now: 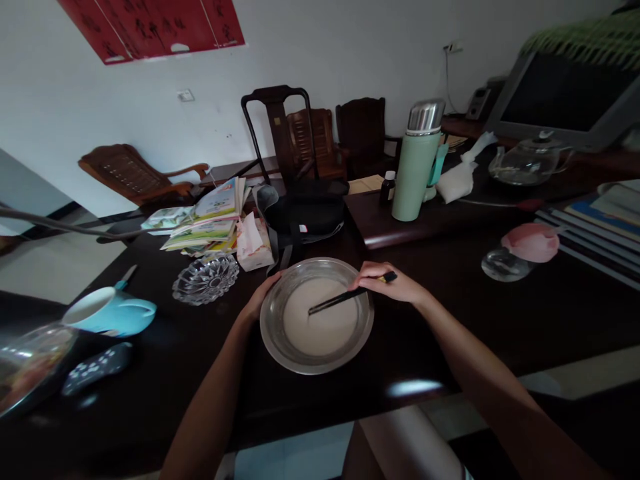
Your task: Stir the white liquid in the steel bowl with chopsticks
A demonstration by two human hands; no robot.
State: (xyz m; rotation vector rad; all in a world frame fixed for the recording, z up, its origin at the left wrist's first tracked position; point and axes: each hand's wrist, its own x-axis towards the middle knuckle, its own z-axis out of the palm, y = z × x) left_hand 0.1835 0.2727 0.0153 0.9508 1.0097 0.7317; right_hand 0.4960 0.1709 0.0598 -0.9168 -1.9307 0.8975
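Glossy dark wood forms the table beneath a white wall, and on it, in the head view, a round, wide-rimmed metal bowl of smooth, off-white liquid sits between the arms. Curled round the bowl's rim, the left hand has its fingers partly hidden, while the right hand has its fingers closed on slim black chopsticks, tips in the liquid. Left of the bowl lies a ridged, clear glass dish, near a crumpled-topped tissue pack.

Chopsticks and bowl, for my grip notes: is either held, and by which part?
The right hand holds the chopsticks near their upper ends. The left hand is against the left side of the bowl; whether it grips cannot be told.
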